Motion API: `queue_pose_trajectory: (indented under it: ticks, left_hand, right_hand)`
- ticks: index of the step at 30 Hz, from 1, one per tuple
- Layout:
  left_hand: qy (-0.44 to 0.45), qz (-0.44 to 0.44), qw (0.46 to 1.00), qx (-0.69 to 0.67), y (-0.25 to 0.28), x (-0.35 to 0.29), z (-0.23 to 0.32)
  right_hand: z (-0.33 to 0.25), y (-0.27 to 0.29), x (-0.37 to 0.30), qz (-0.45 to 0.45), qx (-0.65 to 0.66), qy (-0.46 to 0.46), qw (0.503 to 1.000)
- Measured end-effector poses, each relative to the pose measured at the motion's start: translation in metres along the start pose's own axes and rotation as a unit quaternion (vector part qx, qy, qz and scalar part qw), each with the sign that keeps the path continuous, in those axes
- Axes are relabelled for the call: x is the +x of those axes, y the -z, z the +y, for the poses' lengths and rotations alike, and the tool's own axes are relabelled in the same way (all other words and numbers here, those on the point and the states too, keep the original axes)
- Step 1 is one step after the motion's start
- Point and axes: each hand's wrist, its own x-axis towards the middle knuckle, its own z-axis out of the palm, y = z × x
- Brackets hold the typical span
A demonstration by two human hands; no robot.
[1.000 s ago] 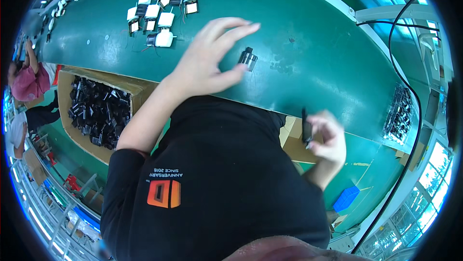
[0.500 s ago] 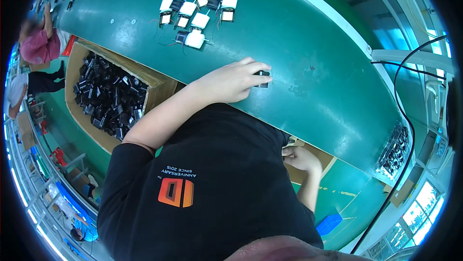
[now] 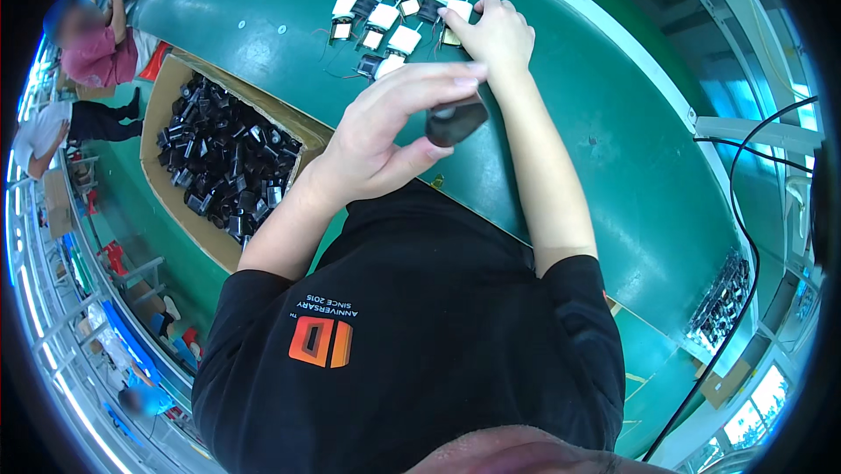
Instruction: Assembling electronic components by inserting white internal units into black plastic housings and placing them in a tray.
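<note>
My left hand [image 3: 372, 128] holds a black plastic housing [image 3: 457, 121] between thumb and fingers, raised over the near edge of the table. The housing is slightly blurred, so its details are hard to read. At the far side, my right hand [image 3: 504, 36] has its thumb and fingers around a white-capped motor [image 3: 455, 22], at the right end of a cluster. That motor is partly covered by the hand. Several similar motors [image 3: 383, 16] with white caps, dark bodies and thin wires lie beside it.
A large cardboard box [image 3: 307, 135] full of black housings [image 3: 229, 163] stands left of the green table [image 3: 604, 123]. A small yellowish piece [image 3: 437, 181] lies at the near edge. Small dark parts [image 3: 720, 299] are heaped at right. Two co-workers [image 3: 88, 58] are at far left.
My right hand has come up from beside a carton below the table edge to the motors. My left hand has lifted the black housing off the table. The view has shifted slightly.
</note>
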Motion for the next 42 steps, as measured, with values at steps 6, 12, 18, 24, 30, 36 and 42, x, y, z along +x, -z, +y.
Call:
queue_pose_trajectory:
  ticks: [6,12,18,24,30,36,42]
  left_hand:
    - [0.101,0.034,0.982,-0.155,-0.017,-0.003,-0.004]
    - [0.202,-0.022,0.953,-0.224,-0.024,-0.002,-0.005]
    - [0.191,-0.022,0.932,-0.309,-0.035,0.012,-0.005]
    - [0.17,-0.142,0.954,-0.203,-0.034,0.024,-0.008]
    - [0.151,-0.162,0.974,-0.057,-0.045,0.031,0.004]
    - [0.162,-0.119,0.975,-0.098,-0.052,0.031,0.005]
    - [0.188,-0.172,0.96,-0.114,-0.05,0.039,-0.003]
  right_hand:
    - [0.027,-0.001,-0.009,0.085,0.18,0.036,0.979]
    - [0.039,0.115,-0.092,-0.049,0.676,-0.075,0.732]
    - [0.039,0.173,-0.131,-0.063,0.463,0.08,0.88]
    - [0.032,0.192,-0.132,-0.064,0.347,0.102,0.93]
    - [0.035,0.194,-0.134,-0.067,0.334,0.085,0.936]
    - [0.046,0.187,-0.133,-0.082,0.411,0.066,0.905]
    - [0.049,0.178,-0.139,-0.111,0.554,-0.056,0.823]
